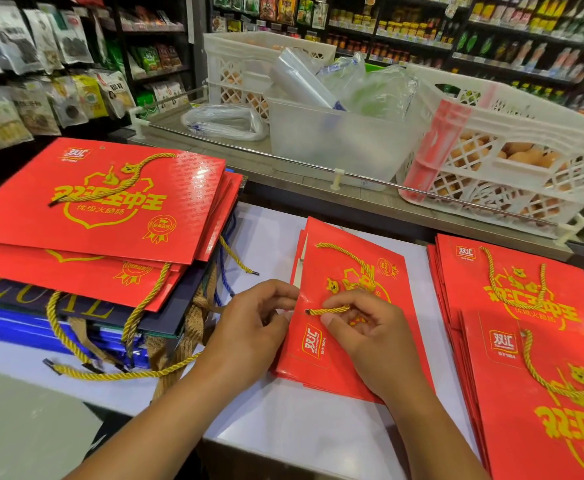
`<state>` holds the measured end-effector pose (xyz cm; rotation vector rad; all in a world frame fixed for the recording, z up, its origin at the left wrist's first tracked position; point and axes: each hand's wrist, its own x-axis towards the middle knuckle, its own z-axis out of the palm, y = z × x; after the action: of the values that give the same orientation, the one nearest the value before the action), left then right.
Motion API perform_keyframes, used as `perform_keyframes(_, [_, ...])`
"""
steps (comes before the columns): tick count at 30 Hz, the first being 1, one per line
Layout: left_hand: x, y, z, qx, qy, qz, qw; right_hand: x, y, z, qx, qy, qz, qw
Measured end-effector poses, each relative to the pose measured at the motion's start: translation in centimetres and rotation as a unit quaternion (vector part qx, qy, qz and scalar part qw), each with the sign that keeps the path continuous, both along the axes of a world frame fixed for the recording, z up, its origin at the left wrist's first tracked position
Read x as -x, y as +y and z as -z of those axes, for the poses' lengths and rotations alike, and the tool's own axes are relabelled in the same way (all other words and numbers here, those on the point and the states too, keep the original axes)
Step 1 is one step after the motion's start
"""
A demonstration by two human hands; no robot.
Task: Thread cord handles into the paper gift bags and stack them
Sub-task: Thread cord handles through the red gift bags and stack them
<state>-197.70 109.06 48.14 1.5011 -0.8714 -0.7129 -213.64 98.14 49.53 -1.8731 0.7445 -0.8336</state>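
A flat red paper gift bag (339, 355) with gold print lies on the white counter in front of me. A gold twisted cord (344, 258) snakes across it. My right hand (366, 337) pinches the cord's near end, whose dark tip sits close to the bag's left edge. My left hand (252, 327) pinches that left edge of the bag beside the tip. A pile of red bags with cords (525, 306) lies at the right. Another pile of red bags (110, 202) sits at the left on darker bags.
Loose gold cords (117, 374) hang from the left pile over the counter (276, 237). Behind a metal rail stand a clear plastic bin (335, 143) and a white crate of eggs (512, 161). Store shelves fill the background.
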Motion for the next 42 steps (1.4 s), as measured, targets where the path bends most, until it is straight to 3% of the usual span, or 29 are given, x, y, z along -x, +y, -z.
perform_keyframes(4, [0.1,0.2,-0.6,0.017,0.056,0.020,0.998,-0.4,0.2,-0.1,0.026,0.011,-0.021,0.999])
perform_keyframes(17, [-0.1,0.3,-0.9,0.036,0.055,0.028,0.997,-1.7,0.3,1.0,0.082,0.016,-0.017,0.996])
perform_keyframes(22, [-0.2,0.2,-0.7,0.037,0.049,0.015,0.998,-1.4,0.4,0.7,0.038,-0.015,-0.037,0.998])
perform_keyframes(31, [-0.3,-0.3,0.2,0.009,-0.018,0.004,1.000,-1.8,0.4,1.1,0.047,-0.006,-0.030,0.998])
perform_keyframes(42, [0.0,0.0,0.5,0.009,-0.061,0.039,0.997,-1.0,0.0,0.9,-0.029,-0.012,-0.050,0.998])
